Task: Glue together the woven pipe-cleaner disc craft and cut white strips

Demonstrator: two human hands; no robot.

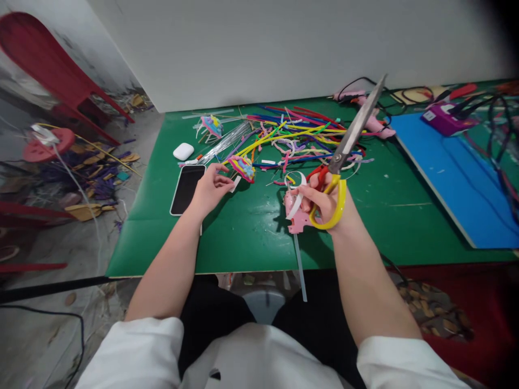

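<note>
My left hand [211, 189] pinches a small white strip piece [235, 184] between thumb and fingers. Just beyond it lies a colourful pipe-cleaner piece [243, 167] in pink, yellow and blue. In my right hand [320, 199] are scissors [352, 139], with yellow and red handles and blades pointing up and away. A curled white strip [297, 204] also sits at its fingertips. Beside and below that hand is a pink glue gun [299, 219], a long clear glue stick [300, 270] reaching past the table's edge. Whether my fingers touch the gun, I cannot tell.
A phone [188, 189] and a white earbud case [183, 151] lie left on the green table [251, 237]. Several pipe cleaners [284, 129] and another colourful piece [211, 125] spread behind. To the right are a blue board [458, 183], a purple box [446, 119] and another pink glue gun [375, 125].
</note>
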